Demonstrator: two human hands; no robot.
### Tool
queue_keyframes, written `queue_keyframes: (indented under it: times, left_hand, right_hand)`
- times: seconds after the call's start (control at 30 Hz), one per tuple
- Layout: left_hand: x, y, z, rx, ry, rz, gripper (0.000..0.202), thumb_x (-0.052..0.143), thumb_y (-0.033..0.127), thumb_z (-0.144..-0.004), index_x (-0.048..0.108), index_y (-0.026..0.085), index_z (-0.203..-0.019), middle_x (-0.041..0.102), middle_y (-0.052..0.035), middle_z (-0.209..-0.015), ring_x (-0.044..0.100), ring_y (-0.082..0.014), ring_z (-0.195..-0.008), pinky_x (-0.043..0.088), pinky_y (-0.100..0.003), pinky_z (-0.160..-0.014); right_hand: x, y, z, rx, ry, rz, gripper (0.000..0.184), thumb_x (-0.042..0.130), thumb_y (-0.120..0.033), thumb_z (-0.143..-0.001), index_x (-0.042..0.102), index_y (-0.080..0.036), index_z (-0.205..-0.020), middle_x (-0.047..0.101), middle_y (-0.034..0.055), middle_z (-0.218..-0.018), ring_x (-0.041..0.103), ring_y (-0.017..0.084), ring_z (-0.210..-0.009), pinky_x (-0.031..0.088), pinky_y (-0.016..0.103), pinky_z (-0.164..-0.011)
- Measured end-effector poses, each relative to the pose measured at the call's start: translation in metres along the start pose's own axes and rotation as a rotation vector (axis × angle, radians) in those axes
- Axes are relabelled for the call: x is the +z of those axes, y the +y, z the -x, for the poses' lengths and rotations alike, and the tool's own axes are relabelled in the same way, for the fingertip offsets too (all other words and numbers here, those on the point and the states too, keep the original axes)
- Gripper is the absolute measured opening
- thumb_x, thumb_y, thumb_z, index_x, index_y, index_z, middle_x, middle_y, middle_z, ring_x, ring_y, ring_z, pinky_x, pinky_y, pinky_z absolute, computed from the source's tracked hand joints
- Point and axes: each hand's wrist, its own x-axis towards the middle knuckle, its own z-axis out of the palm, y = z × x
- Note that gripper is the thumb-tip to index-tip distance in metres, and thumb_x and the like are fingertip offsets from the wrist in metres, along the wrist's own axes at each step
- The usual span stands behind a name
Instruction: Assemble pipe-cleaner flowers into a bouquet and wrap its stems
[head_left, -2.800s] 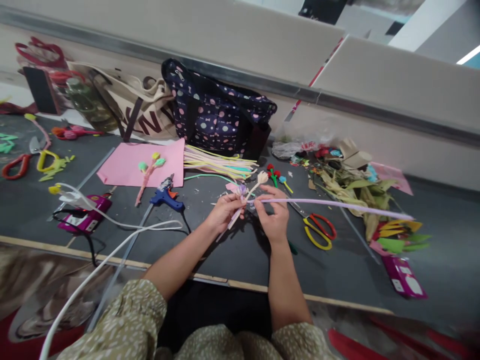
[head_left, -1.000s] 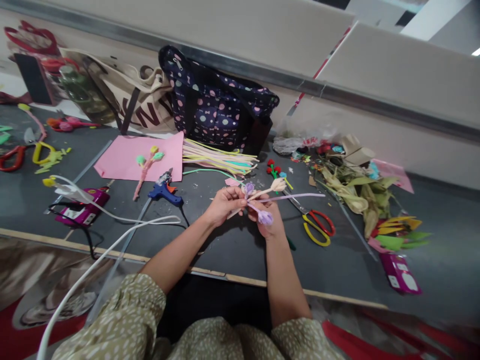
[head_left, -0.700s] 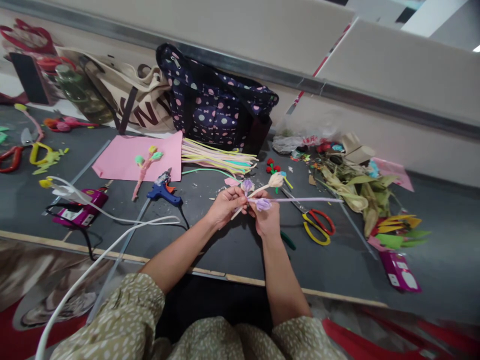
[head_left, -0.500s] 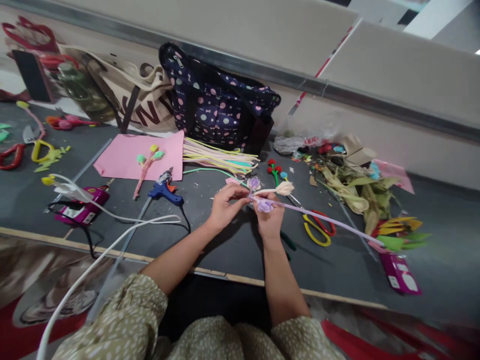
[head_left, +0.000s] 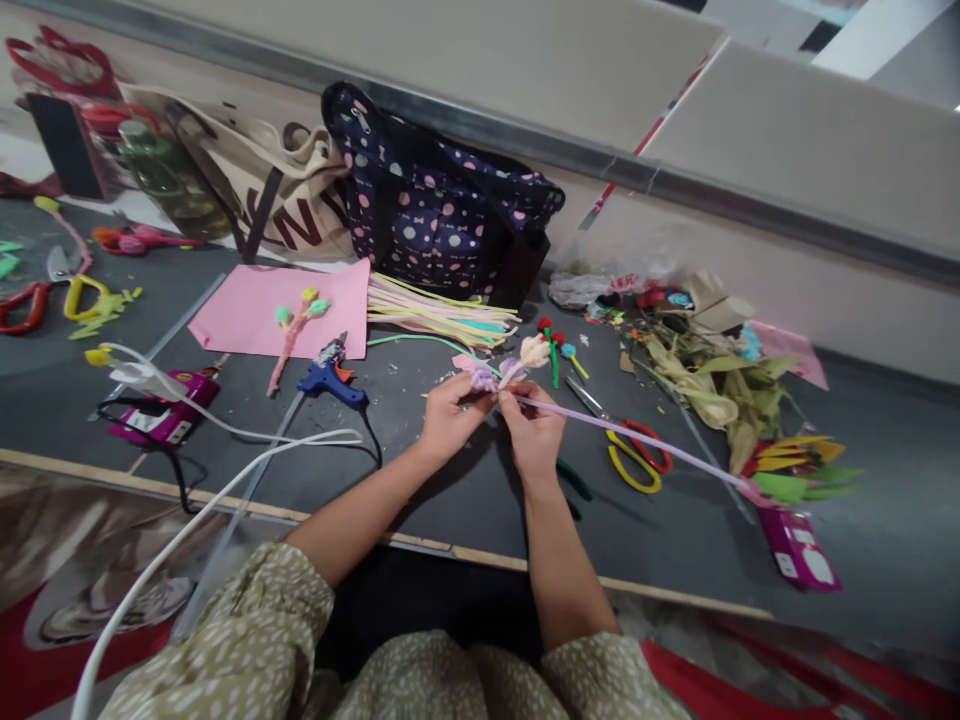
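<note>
My left hand (head_left: 454, 415) and my right hand (head_left: 535, 430) meet above the table, their fingertips pinched together on a small bunch of pipe-cleaner flowers. Two purple flower heads (head_left: 484, 378) and a cream flower head (head_left: 535, 351) stick up beyond my fingers. A long lilac pipe cleaner (head_left: 645, 438) runs from my right fingers to the right, toward the green and yellow leaf pieces. The exact joint between the stems is hidden by my fingertips. Just right of my right hand lie scissors (head_left: 634, 456) with red and yellow handles.
A blue glue gun (head_left: 330, 376) lies left of my hands, near pink paper (head_left: 277, 310) bearing a pipe-cleaner sprig. Loose pipe cleaners (head_left: 442, 312) lie before a dark patterned bag (head_left: 442, 200). Dry husks (head_left: 697, 375) and a purple box (head_left: 799, 550) are on the right. A white cable (head_left: 202, 530) crosses the left.
The flower bunch has turned in my fingers: the cream head swung up and left, and the purple heads shifted to the far left side. Both hands still pinch the stems.
</note>
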Motion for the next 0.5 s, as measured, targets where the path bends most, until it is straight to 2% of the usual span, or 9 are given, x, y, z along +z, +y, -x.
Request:
queue_keyframes:
  times: [0.17,0.3,0.5]
  left_hand:
    - [0.002,0.0013,-0.0028,-0.207,-0.021,0.226,0.02,0.078,0.033,-0.068,0.07,0.015,-0.071,0.067,-0.0024,-0.072,0.058,-0.0136,-0.067,0.047,-0.025,-0.066]
    - [0.0008,0.0036,-0.0068,-0.273,-0.048,0.303,0.021,0.079,0.031,-0.067,0.069,0.014,-0.07,0.065,-0.0002,-0.065,0.055,-0.0099,-0.059,0.044,-0.022,-0.06]
    - [-0.0002,0.0021,-0.0085,-0.327,-0.072,0.37,0.023,0.08,0.031,-0.065,0.067,0.013,-0.071,0.063,0.0009,-0.063,0.055,-0.0091,-0.056,0.043,-0.021,-0.058]
  right_hand:
    - [0.0001,0.0026,0.0005,0.038,0.012,-0.011,0.015,0.068,-0.034,-0.076,0.062,-0.02,-0.076,0.063,-0.0003,-0.073,0.057,0.014,-0.067,0.048,0.026,-0.064]
    - [-0.0017,0.0018,0.0012,0.049,-0.03,0.043,0.016,0.065,-0.035,-0.08,0.065,-0.019,-0.079,0.061,-0.0012,-0.07,0.053,0.012,-0.059,0.043,0.024,-0.056]
    - [-0.0035,0.0036,0.0015,-0.116,-0.038,0.172,0.013,0.061,-0.032,-0.085,0.066,-0.02,-0.08,0.063,0.0015,-0.077,0.057,0.015,-0.071,0.044,0.026,-0.063]
